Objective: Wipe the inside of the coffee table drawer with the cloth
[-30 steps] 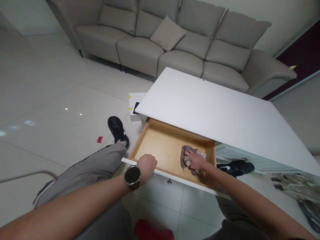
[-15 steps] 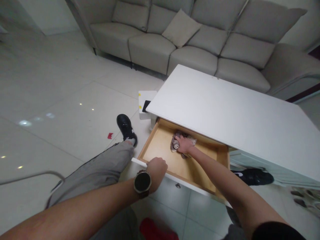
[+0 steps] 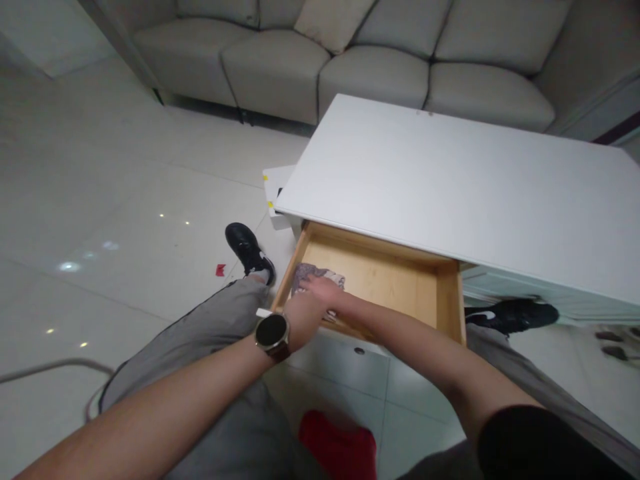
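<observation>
A wooden drawer (image 3: 400,283) is pulled out from a white coffee table (image 3: 425,180). Inside its left end, my right hand (image 3: 324,291) presses a crumpled brown-and-white patterned cloth (image 3: 303,272) against the bottom, fingers bent over it. My left hand (image 3: 303,321), with a watch on its wrist, grips the drawer's front edge at the left; its fingertips are hidden. The two hands overlap in view, the right one just beyond the left. A small round knob (image 3: 359,351) shows on the drawer front.
A grey sofa (image 3: 375,77) stands behind the table. By the table's left end sits a white box (image 3: 277,177) with yellow marks. A red scrap (image 3: 221,270) lies on the tiled floor, near my black shoe (image 3: 245,247). A red object (image 3: 340,447) is below the drawer.
My right hand has slid the cloth from the drawer's middle to its left end. My left hand stays at the front edge. The head view has shifted slightly.
</observation>
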Available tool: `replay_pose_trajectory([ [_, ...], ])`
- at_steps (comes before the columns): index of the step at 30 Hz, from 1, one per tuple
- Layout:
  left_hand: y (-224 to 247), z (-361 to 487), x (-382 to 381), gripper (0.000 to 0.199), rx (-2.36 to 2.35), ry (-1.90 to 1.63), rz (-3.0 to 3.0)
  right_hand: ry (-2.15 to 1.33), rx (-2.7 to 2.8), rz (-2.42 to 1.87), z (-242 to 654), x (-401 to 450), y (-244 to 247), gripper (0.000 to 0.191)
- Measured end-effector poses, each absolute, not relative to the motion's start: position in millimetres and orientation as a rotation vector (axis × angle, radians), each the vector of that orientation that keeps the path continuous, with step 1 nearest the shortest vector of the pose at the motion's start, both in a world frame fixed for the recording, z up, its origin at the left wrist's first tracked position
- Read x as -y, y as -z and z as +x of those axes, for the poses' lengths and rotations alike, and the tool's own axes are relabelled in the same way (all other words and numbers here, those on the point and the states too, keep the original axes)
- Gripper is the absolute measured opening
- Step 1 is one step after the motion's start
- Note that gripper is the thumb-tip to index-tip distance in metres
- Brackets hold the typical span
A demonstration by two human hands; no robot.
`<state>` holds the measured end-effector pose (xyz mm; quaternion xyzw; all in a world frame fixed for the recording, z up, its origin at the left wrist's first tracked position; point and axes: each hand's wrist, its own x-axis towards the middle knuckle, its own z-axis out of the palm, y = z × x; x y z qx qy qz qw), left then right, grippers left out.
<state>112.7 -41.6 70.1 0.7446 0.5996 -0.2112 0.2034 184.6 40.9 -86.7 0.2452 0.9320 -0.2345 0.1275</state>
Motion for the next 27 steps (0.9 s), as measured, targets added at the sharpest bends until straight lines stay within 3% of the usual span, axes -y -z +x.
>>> replay_pose_trajectory([
  [3,-71,119,37,0.03,-1.66,0.607,2.092,0.768,-2.729,0.691,201,-36,86,0.039],
  [8,-77,127,30,0.029,-1.596,0.715,2.099,0.599,-2.656,1.154,241,-70,82,0.059],
  [11,-76,130,28,0.027,-1.57,0.774,2.112,0.551,-2.571,1.33,270,-84,79,0.06],
  [20,-67,131,24,0.02,-1.509,0.762,2.12,0.662,-2.701,0.871,304,-30,96,0.068],
  [27,-60,132,25,0.018,-1.584,0.738,2.167,0.578,-2.525,1.338,360,-87,89,0.071],
])
